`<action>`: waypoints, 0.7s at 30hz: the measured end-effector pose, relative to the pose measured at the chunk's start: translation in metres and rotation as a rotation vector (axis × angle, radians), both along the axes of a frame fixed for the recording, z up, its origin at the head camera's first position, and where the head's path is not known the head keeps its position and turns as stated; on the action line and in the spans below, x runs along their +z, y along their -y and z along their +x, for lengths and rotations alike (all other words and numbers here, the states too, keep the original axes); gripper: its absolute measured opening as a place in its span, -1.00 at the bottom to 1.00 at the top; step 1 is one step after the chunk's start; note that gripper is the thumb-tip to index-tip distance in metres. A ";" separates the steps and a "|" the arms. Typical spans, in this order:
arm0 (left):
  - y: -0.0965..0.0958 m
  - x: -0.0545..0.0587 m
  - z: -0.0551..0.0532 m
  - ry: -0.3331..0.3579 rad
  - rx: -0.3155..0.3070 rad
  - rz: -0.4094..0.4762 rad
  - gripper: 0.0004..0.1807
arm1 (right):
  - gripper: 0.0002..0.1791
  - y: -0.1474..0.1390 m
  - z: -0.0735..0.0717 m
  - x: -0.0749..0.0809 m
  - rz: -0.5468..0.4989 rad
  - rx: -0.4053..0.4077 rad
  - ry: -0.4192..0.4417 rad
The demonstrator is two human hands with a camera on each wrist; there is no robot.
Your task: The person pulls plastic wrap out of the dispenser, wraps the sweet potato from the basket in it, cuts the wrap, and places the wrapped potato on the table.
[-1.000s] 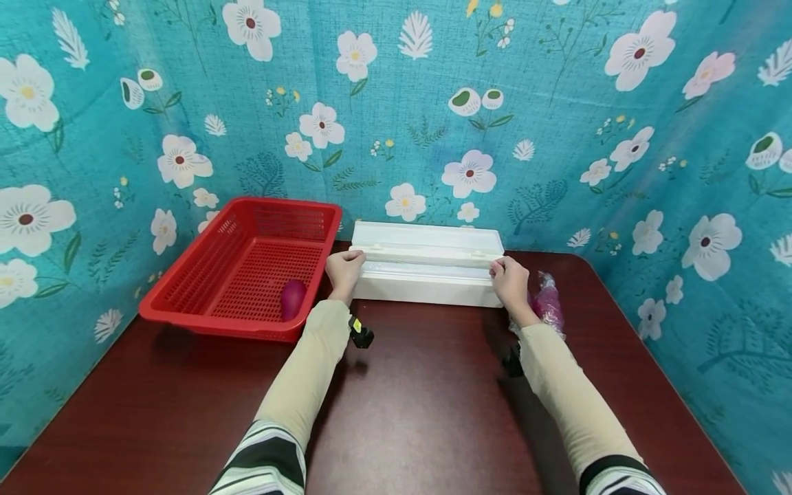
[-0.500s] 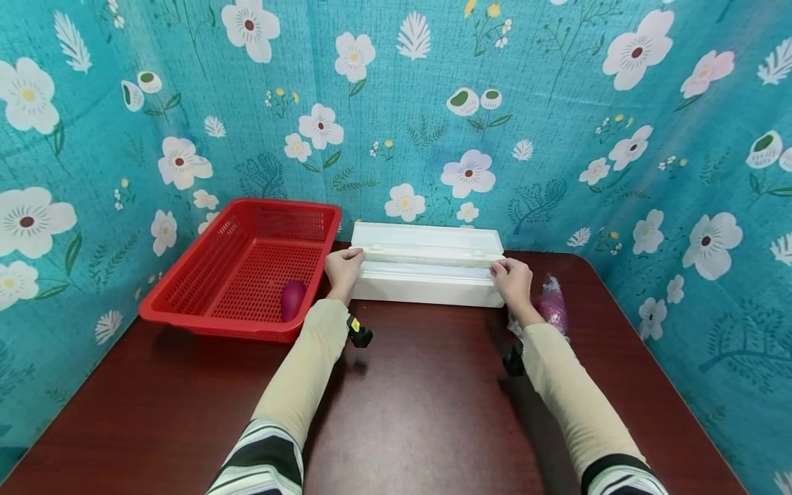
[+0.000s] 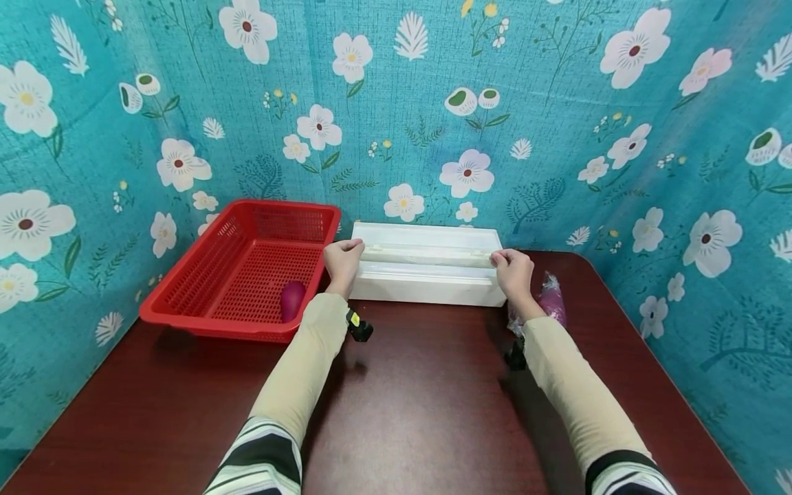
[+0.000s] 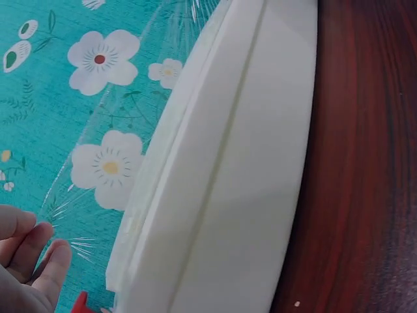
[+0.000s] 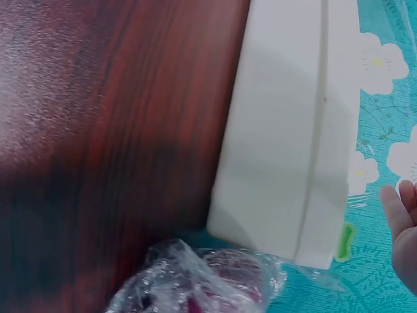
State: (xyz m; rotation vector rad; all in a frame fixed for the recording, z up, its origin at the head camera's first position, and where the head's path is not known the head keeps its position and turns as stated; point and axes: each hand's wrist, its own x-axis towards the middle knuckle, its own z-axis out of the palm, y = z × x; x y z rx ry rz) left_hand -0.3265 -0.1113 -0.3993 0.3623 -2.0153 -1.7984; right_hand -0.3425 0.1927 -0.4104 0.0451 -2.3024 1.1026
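Observation:
A long white cling film dispenser (image 3: pixel 427 291) stands at the back of the table with its lid (image 3: pixel 433 236) raised. Clear cling film (image 4: pixel 79 245) stretches up from it, creased where the fingers pinch it. At the dispenser's left end, my left hand (image 3: pixel 342 265) pinches one corner of the film between thumb and fingers. My right hand (image 3: pixel 515 275) pinches the film at the other end. In the right wrist view, film creases run from the box towards the right hand's fingertips (image 5: pixel 391 199).
A red plastic basket (image 3: pixel 185 315) stands at the left, holding a purple oval object (image 3: pixel 292 301). Right of the dispenser lies a purple object wrapped in clear film (image 3: pixel 553 301), partly behind the right wrist. A floral curtain (image 3: pixel 396 158) hangs behind the dark wooden table (image 3: pixel 427 399).
Both hands have risen slightly above the dispenser, lifting the pinched film edge with them. The basket and the dispenser stay in place.

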 end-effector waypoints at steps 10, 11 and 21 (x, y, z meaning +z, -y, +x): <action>0.000 0.018 -0.001 0.005 0.012 0.011 -0.81 | -0.77 -0.004 -0.004 0.017 -0.041 0.045 0.061; 0.000 0.020 -0.002 0.006 0.011 0.009 -0.82 | -0.78 -0.004 -0.004 0.019 -0.046 0.050 0.057; -0.001 0.038 0.001 -0.019 0.004 0.039 -0.80 | -0.78 -0.006 -0.001 0.038 -0.050 0.111 0.033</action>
